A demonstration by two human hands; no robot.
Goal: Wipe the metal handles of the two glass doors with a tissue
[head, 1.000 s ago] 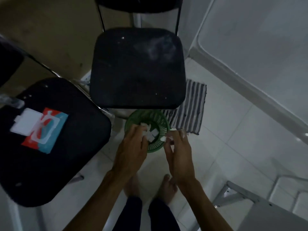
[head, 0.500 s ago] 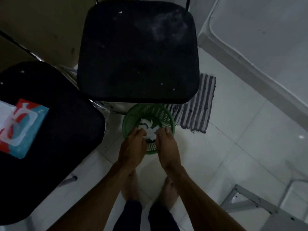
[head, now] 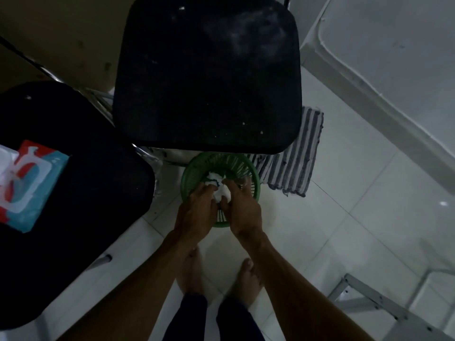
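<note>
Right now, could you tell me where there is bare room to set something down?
The nearer black chair seat is bare. The left chair seat is free right of the wipes pack. White floor tiles lie open beyond the striped mat. The green basket is crowded: both hands and tissue.

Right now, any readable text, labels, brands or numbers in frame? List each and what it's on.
None readable.
Wet-wipe pack on the left black chair: red, blue and white print, any lettering too blurred to read.
Green basket, crumpled tissue, striped mat: no text visible.
</note>
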